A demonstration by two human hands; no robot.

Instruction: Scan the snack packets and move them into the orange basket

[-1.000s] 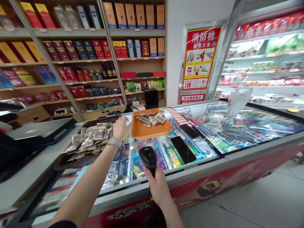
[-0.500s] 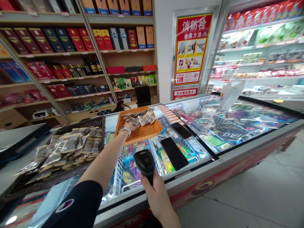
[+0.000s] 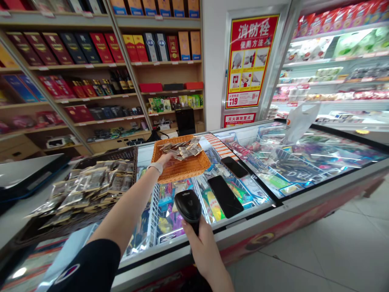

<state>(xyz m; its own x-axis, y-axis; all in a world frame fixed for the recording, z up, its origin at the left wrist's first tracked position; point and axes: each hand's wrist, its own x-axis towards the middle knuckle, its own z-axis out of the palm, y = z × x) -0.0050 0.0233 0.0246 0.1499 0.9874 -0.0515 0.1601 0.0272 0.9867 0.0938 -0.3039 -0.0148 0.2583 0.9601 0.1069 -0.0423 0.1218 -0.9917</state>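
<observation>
While my left arm stretches far out, my left hand dips into one orange basket, beside many small packets. From here I can't tell how open it is or if it holds any. My right hand is wrapped round one black scanner. Two phones lie ahead and right of it. One dark basket sits left of my left hand.

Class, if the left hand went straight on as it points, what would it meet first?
Likely the packets in the orange basket; depth is unclear, the left hand may be touching them.
</observation>
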